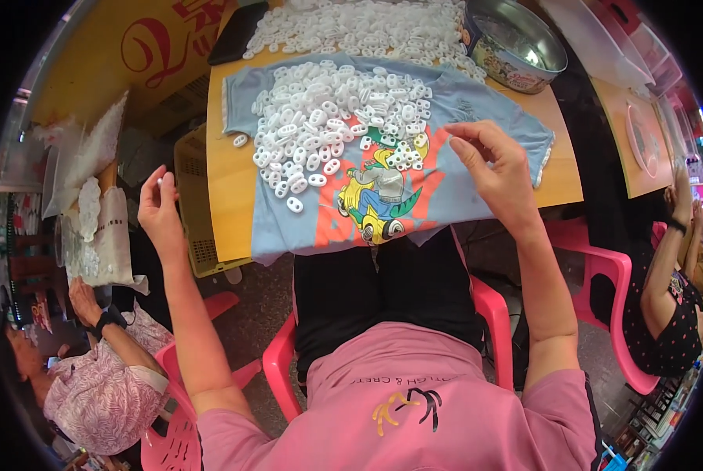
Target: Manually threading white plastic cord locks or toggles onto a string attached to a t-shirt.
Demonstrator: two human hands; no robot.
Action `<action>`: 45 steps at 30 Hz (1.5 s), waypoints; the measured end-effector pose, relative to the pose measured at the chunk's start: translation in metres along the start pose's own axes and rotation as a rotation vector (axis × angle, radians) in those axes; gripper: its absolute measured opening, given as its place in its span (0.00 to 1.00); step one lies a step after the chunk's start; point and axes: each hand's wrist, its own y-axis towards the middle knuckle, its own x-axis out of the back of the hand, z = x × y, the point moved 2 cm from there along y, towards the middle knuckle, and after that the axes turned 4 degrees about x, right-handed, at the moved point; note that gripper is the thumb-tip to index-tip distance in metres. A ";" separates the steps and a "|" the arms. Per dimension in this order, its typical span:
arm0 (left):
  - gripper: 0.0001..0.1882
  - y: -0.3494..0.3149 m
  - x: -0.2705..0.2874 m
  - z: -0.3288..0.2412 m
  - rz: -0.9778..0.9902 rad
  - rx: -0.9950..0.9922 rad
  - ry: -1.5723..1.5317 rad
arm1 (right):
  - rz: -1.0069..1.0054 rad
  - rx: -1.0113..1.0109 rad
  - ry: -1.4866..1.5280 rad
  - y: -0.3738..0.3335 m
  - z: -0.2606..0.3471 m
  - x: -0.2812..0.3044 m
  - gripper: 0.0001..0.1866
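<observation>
The left hand [161, 206] is raised beside the left edge of the tabletop [230, 196], and its fingertips pinch one small white piece [160, 181]. The grip is only at the tips, I suppose because such a little thing gives no room for the whole palm. The right hand [493, 161] hangs above the right part of the shirt [277, 228], with thumb and forefinger brought near to each other; from where I stand I cannot tell if something is between them. The other white pieces, oval and with two holes, lie in a loose heap [312, 118] on the shirt, in front of the person and between the two hands, so either hand can reach them easily. The blue shirt is spread flat over the tabletop, its near side coming down over the front edge towards the lap; perhaps the cloth is there so that the pieces do not slide. A second heap [359, 35] lies at the far side, beyond the shirt, maybe to stay out of the way. The round tin [524, 76] stands beside it, at the right. Below the left hand, next to the tabletop, is a yellow crate [204, 255].
</observation>
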 end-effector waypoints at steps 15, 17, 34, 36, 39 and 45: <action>0.18 -0.099 -0.081 -0.094 0.395 -0.406 -0.019 | 0.162 0.215 -0.392 0.020 -0.004 -0.018 0.08; 0.16 -0.118 -0.101 -0.105 0.517 -0.412 -0.065 | 0.176 0.225 -0.406 0.023 -0.004 -0.020 0.08; 0.12 -0.191 -0.197 -0.108 0.708 0.223 -0.751 | -0.172 0.536 -0.173 -0.021 0.022 -0.019 0.12; 0.12 -0.191 -0.190 -0.106 0.731 0.254 -0.693 | -0.177 0.538 -0.146 -0.025 0.022 -0.021 0.12; 0.09 -0.187 -0.193 -0.101 0.726 0.202 -0.646 | -0.180 0.556 -0.079 -0.030 0.017 -0.026 0.11; 0.05 -0.185 -0.189 -0.104 0.738 0.068 -0.558 | -0.141 0.418 0.169 -0.037 0.016 -0.028 0.11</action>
